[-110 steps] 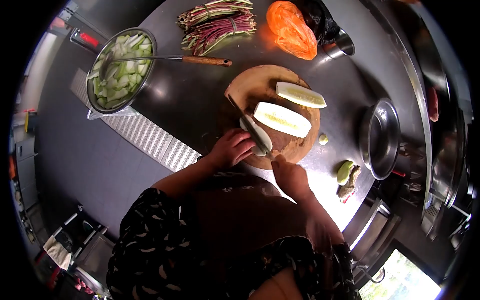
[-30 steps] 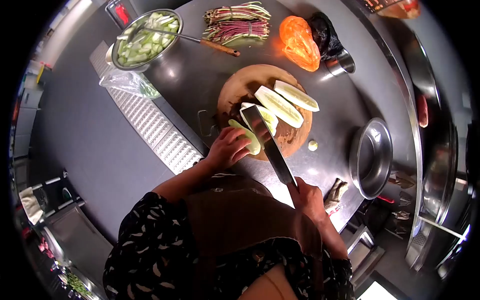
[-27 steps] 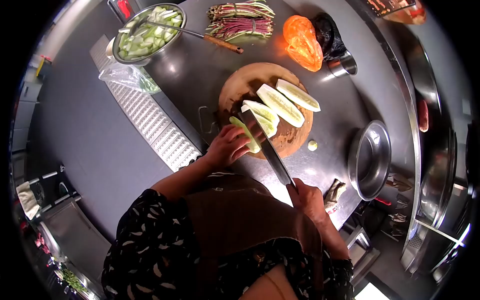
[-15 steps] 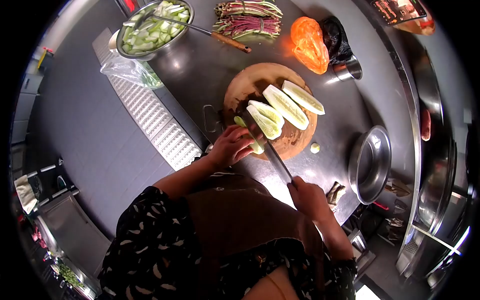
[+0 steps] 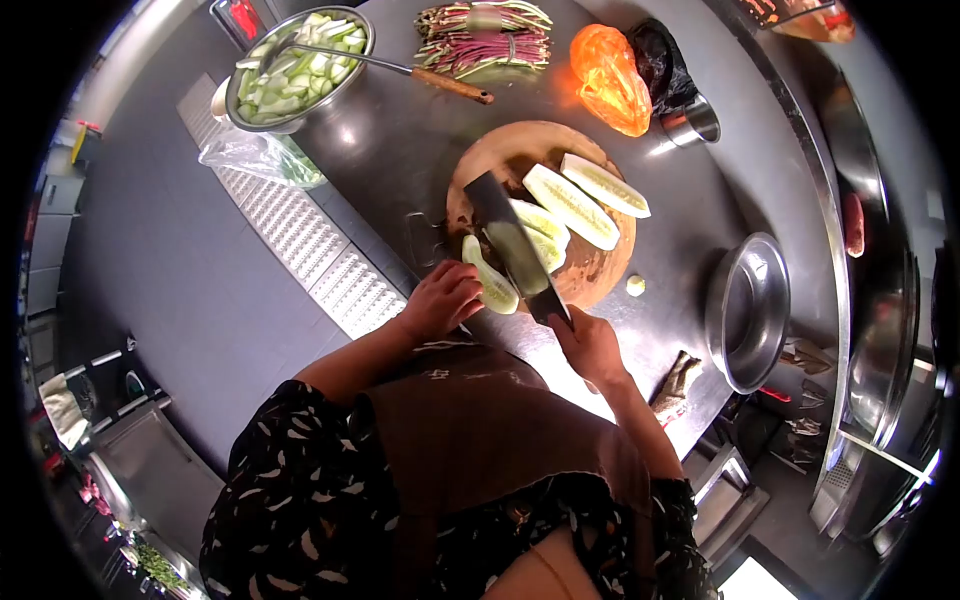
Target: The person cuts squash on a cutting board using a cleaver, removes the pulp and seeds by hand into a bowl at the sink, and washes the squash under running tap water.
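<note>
My right hand [image 5: 588, 348] grips the handle of a cleaver [image 5: 515, 245]. Its broad blade slants up and left over the round wooden cutting board [image 5: 610, 270], covering part of a halved cucumber [image 5: 545, 235]. Left of the blade lies a narrower cucumber piece [image 5: 490, 278], cut face up, at the board's near-left edge. The curled fingers of my left hand [image 5: 443, 298] are at that piece's left edge and seem to touch it. Two more cucumber halves, one in the middle [image 5: 570, 205] and one farther right [image 5: 605, 187], lie with their seeded faces up.
A steel bowl of cut green pieces [image 5: 300, 85] holds a wooden-handled ladle [image 5: 450, 85]. Bundled long beans [image 5: 485, 40], an orange bag [image 5: 610, 85], a black bag [image 5: 660, 65] and a steel cup [image 5: 692, 122] stand at the back. An empty steel basin [image 5: 750, 310] sits right.
The cleaver has lifted off the cucumber and turned its flat side up, shifting left with my right hand. The narrow piece now shows its cut face; my left hand has drawn slightly back left.
</note>
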A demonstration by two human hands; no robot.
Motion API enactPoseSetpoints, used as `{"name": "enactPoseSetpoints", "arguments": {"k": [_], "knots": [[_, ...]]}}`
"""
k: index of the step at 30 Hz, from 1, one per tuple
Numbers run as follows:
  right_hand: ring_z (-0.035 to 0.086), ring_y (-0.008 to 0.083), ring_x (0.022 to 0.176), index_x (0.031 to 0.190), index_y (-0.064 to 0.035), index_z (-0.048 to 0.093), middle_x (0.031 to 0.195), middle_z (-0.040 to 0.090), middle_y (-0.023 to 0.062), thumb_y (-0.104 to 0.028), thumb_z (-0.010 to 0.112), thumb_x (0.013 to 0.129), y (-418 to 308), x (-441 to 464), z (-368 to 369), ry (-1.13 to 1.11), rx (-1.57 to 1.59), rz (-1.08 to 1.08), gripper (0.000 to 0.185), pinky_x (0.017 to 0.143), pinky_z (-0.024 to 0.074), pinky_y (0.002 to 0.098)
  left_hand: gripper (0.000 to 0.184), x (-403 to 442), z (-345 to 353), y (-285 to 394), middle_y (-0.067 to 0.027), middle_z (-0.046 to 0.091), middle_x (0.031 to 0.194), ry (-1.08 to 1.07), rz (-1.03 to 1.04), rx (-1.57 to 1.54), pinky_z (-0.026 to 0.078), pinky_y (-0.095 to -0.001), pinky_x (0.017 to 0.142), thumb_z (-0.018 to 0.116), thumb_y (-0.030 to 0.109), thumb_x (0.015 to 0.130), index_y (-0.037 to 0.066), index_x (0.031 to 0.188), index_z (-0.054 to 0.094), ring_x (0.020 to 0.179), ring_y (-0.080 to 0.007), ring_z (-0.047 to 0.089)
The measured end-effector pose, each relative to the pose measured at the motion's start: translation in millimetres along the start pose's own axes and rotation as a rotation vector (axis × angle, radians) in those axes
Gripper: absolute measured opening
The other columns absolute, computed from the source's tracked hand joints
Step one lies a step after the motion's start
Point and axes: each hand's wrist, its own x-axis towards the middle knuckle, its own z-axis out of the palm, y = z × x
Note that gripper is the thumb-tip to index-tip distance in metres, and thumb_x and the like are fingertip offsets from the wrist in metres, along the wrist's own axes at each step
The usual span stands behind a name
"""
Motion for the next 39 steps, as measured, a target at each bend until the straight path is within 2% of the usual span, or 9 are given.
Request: {"name": "enactPoseSetpoints", "arguments": {"k": [1, 4, 5, 9, 12, 19, 23, 30, 39], "knots": [[0.058, 0.0197, 0.047, 0.084, 0.0000, 0.058, 0.055, 0.058, 0.0097, -0.027, 0.056, 0.093, 6.2, -7.3, 2.4, 0.015, 0.105, 0.033, 0.028, 0.048, 0.0466, 0.0319, 0.036, 1.2, -2.7, -1.3, -0.0091, 0.053, 0.107, -0.027, 0.027, 0.022, 0.047, -0.0422, 0.082, 0.076, 0.015, 0.067, 0.010, 0.096, 0.055, 0.097, -0.0323, 0.053], [0.056, 0.0121, 0.045, 0.080, 0.0011, 0.056, 0.053, 0.056, 0.0062, -0.024, 0.056, 0.094, 17.3, -29.4, 3.7, 0.169, 0.211, 0.007, 0.029, 0.045, 0.0452, 0.0295, 0.038, 8.2, -14.0, -3.8, -0.0098, 0.052, 0.102, -0.127, 0.070, 0.062, 0.046, -0.0426, 0.080, 0.077, 0.013, 0.064, 0.010, 0.094, 0.053, 0.094, -0.0316, 0.053], [0.059, 0.0282, 0.047, 0.095, 0.0011, 0.062, 0.053, 0.056, 0.0142, -0.022, 0.057, 0.092, 18.3, -36.0, 0.7, 0.233, 0.198, 0.032, 0.023, 0.047, 0.0447, 0.0378, 0.037, 11.4, -16.7, -5.0, -0.0093, 0.052, 0.100, -0.195, 0.081, 0.083, 0.045, -0.0422, 0.080, 0.077, 0.013, 0.062, 0.010, 0.091, 0.053, 0.094, -0.0307, 0.053], [0.058, 0.0242, 0.043, 0.106, -0.0025, 0.061, 0.052, 0.056, 0.0115, -0.012, 0.061, 0.088, 41.8, -63.3, -1.5, 0.616, -0.051, -0.040, 0.020, 0.042, 0.0444, 0.0338, 0.029, 27.1, -16.3, -8.3, -0.0037, 0.053, 0.092, -0.246, 0.185, 0.097, 0.044, -0.0374, 0.078, 0.075, 0.014, 0.061, 0.013, 0.083, 0.056, 0.087, -0.0241, 0.055], [0.058, 0.0195, 0.044, 0.119, -0.0082, 0.053, 0.055, 0.057, 0.0062, -0.006, 0.061, 0.076, 60.9, -95.7, -3.1, 0.753, -0.054, 0.009, 0.043, 0.045, 0.0476, 0.0331, 0.027, 41.2, -5.6, -2.4, -0.0025, 0.053, 0.090, -0.254, 0.215, 0.095, 0.043, -0.0378, 0.075, 0.075, 0.015, 0.061, 0.013, 0.079, 0.056, 0.086, -0.0233, 0.055], [0.058, 0.0258, 0.051, 0.103, -0.0083, 0.052, 0.057, 0.056, 0.0065, -0.004, 0.061, 0.070, 151.8, -184.8, 73.6, 0.782, -0.245, 0.454, 0.035, 0.051, 0.0466, 0.0392, 0.028, 53.3, 8.5, 9.1, -0.0033, 0.051, 0.085, -0.281, 0.207, 0.088, 0.043, -0.0390, 0.069, 0.076, 0.024, 0.063, 0.013, 0.080, 0.057, 0.081, -0.0239, 0.055], [0.060, 0.0338, 0.061, 0.102, -0.0067, 0.050, 0.068, 0.060, 0.0124, -0.004, 0.062, 0.073, 168.2, -205.3, 88.7, 0.739, -0.328, 0.517, 0.032, 0.058, 0.0478, 0.0435, 0.030, 68.0, 29.8, 28.4, -0.0058, 0.051, 0.083, -0.297, 0.148, 0.135, 0.044, -0.0417, 0.066, 0.076, 0.028, 0.065, 0.009, 0.078, 0.058, 0.076, -0.0281, 0.056], [0.061, 0.0321, 0.074, 0.097, -0.0140, 0.056, 0.079, 0.062, 0.0106, -0.017, 0.068, 0.078, 189.9, -198.9, 103.7, 0.733, -0.282, 0.636, 0.023, 0.068, 0.0483, 0.0446, 0.032, 68.3, 37.0, 38.2, -0.0083, 0.052, 0.085, -0.291, 0.155, 0.142, 0.045, -0.0417, 0.065, 0.075, 0.028, 0.068, 0.007, 0.083, 0.056, 0.079, -0.0290, 0.056], [0.056, 0.0304, 0.082, 0.098, -0.0128, 0.060, 0.084, 0.061, 0.0103, -0.014, 0.068, 0.076, 206.2, -196.1, 105.7, 0.773, -0.141, 0.541, 0.023, 0.076, 0.0437, 0.0443, 0.019, 58.9, 35.4, 50.1, -0.0113, 0.052, 0.084, -0.221, 0.117, 0.058, 0.046, -0.0402, 0.064, 0.071, 0.010, 0.070, 0.006, 0.073, 0.053, 0.076, -0.0311, 0.056]]}}
